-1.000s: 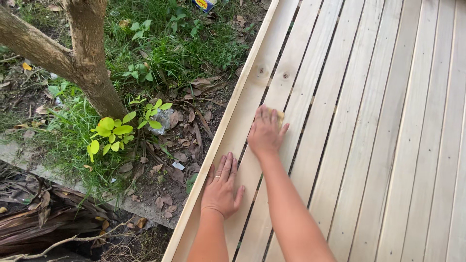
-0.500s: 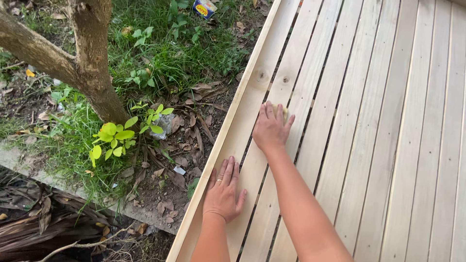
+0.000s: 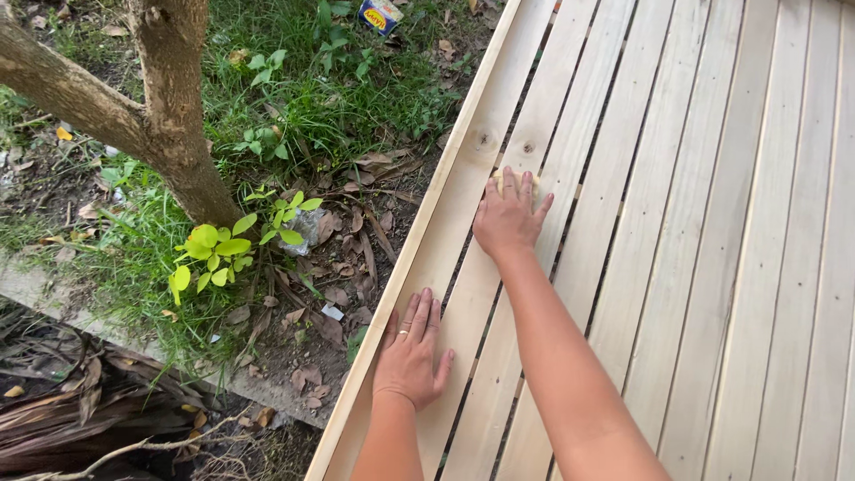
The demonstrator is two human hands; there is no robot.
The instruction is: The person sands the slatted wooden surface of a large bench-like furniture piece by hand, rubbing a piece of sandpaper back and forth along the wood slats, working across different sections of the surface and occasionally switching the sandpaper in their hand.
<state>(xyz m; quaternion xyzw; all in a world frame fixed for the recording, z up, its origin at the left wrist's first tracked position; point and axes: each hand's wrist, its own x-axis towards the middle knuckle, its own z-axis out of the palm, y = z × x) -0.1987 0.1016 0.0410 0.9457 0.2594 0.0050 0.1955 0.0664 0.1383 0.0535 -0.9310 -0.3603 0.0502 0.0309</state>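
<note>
My left hand (image 3: 411,352) lies flat, fingers spread, on the outer plank of a pale wooden slatted deck (image 3: 712,223), close to its left edge; a ring shows on one finger. Farther up, my right hand (image 3: 509,216) presses palm-down on the second and third planks, arm stretched out. A small tan sheet (image 3: 495,179) peeks out from under its fingertips, mostly hidden by the hand. Two dark knots (image 3: 485,140) mark the wood just beyond the right hand.
Left of the deck edge, the ground drops to soil, dry leaves and grass. A tree trunk (image 3: 178,134) with a branch stands there beside a small bright-green plant (image 3: 218,249). A blue and yellow packet (image 3: 381,14) lies in the grass at the top.
My right hand has slid farther away along the planks, with the tan sheet under it. My left hand has stayed flat on the edge plank.
</note>
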